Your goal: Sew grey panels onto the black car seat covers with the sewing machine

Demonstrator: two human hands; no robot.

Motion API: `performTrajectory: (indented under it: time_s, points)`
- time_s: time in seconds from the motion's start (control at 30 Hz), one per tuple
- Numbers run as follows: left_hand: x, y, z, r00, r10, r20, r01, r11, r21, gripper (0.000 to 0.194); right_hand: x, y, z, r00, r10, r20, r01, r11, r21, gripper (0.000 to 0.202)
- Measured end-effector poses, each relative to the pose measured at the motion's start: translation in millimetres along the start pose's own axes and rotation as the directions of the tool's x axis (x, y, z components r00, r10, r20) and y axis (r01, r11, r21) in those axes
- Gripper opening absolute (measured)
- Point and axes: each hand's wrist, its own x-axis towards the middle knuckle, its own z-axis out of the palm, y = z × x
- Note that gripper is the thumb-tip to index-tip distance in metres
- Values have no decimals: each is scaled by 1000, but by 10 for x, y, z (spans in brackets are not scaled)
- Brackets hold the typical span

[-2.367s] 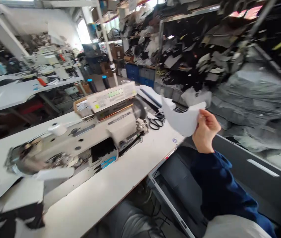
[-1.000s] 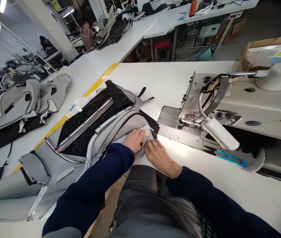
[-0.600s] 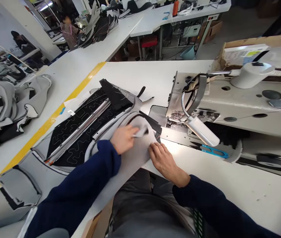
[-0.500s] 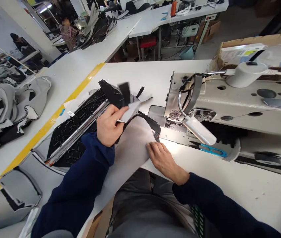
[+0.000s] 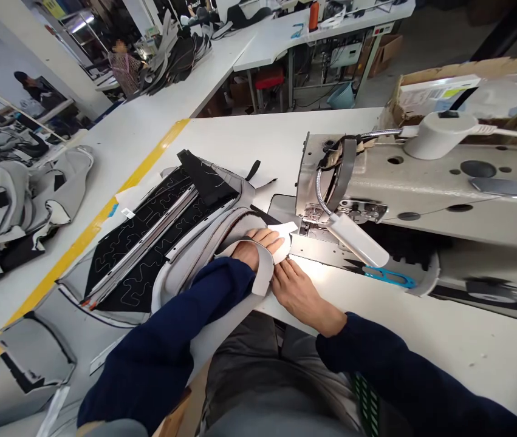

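Note:
My left hand (image 5: 258, 244) lies over the light grey fabric (image 5: 228, 303), its fingers pressed on a pale strip at the fabric's edge, and a loose band curls over its wrist. Right beside it, my right hand (image 5: 298, 294) grips the same edge between thumb and fingers, close to the front of the table. The black quilted piece (image 5: 144, 261) with stitched wavy lines lies to the left, joined by a black flap (image 5: 208, 185). Just right of my hands stands the sewing machine (image 5: 367, 176), its small lamp (image 5: 361, 240) shining on the needle area.
Blue thread snips (image 5: 390, 277) rest on the machine bed. A cardboard box (image 5: 458, 82) stands behind the machine. Grey cut pieces (image 5: 25, 188) are piled at the left, past yellow tape (image 5: 73, 252) on the table (image 5: 231, 136). Two people sit at the far left back.
My left hand has come down and right, from holding up the pale strip to pressing it beside my right hand. The black flap now lies down. My right hand has hardly moved.

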Motion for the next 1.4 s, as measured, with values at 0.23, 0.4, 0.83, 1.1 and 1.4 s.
performTrajectory:
  time_s: [0.23,0.4,0.83,1.1,1.4]
  points:
    - [105,-208,4,984,109,144,-105,994,-35,39,-49,23,29,999,-40,-32,42,998,39,35]
    - [140,-282,27,977,165,135,-155,985,-79,38,-60,59,51,999,-41,-35,42,998,36,36]
    - [452,-224,-67,952,239,190,-252,967,43,39,-84,281,60,997,-60,-40,62,998,33,32]
    - [677,-82,-86,971,211,116,-209,977,-32,36,-208,512,49,998,-11,-64,10,1000,-18,26]
    - [766,-80,-37,972,191,134,-182,980,-78,31,-220,566,13,999,-7,-48,6,1000,-22,24]
